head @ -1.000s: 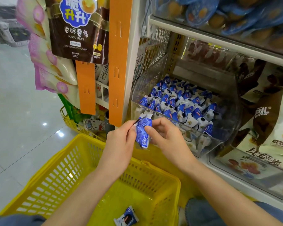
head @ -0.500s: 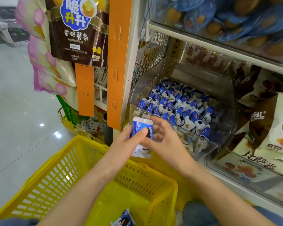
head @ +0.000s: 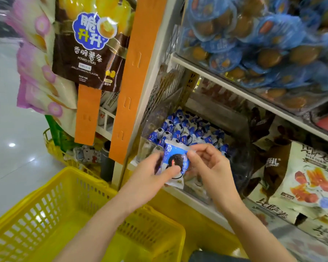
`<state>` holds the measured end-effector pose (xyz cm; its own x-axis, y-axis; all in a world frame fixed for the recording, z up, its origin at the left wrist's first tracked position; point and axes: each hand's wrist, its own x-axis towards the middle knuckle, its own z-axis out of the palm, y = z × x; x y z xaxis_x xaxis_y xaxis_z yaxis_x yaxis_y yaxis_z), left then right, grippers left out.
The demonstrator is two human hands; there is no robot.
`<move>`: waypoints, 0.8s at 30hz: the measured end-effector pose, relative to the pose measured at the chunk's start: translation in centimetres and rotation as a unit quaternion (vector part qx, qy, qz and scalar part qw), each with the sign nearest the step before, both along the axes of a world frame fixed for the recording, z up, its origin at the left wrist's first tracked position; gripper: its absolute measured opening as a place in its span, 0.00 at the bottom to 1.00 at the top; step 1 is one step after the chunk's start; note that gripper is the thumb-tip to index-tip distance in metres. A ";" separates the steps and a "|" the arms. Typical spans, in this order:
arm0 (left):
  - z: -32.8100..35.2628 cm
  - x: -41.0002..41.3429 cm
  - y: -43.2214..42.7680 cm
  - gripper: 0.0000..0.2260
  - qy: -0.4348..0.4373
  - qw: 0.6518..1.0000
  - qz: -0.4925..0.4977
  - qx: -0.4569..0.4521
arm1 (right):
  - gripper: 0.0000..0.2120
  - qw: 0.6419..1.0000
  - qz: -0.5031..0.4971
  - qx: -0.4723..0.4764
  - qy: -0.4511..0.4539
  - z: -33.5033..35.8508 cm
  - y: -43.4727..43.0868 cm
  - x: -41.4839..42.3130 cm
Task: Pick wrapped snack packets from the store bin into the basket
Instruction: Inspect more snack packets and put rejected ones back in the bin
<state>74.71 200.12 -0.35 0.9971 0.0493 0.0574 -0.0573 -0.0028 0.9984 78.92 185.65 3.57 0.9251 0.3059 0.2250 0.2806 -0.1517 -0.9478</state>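
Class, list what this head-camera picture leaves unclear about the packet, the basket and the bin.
Head view, basket: floor hidden by the bottom edge and the left forearm; contents unseen.
Head view, packet: lettering partly covered by the left hand and right hand.
Head view, bin: packets' print too small, blurred.

Left hand point(head: 149, 177), right hand point(head: 211, 167), both curled

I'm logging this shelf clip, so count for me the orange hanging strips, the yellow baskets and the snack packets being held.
Orange plastic hanging strips: 2
Yellow plastic mesh baskets: 2
Blue-and-white wrapped snack packet, in the grip of left hand and right hand: 1
Total: 5
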 end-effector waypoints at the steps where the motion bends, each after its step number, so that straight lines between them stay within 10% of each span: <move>1: 0.1 0.4 -0.2 0.11 -0.012 1.000 0.004 -0.011 | 0.03 1.000 0.000 -0.012 -0.016 0.5 0.0 0.3; 8: 0.2 2.9 0.3 0.10 -0.047 0.984 -0.001 -0.174 | 0.09 0.975 -0.029 -0.204 -0.087 3.8 -0.6 6.1; 14: -0.1 3.6 1.7 0.14 -0.053 0.974 0.001 -0.220 | 0.13 0.797 -0.046 -0.602 0.003 3.5 -3.0 13.6; 24: -0.5 4.4 1.8 0.07 -0.075 0.957 -0.009 -0.281 | 0.19 0.595 -0.040 -0.802 0.019 0.9 -4.0 16.3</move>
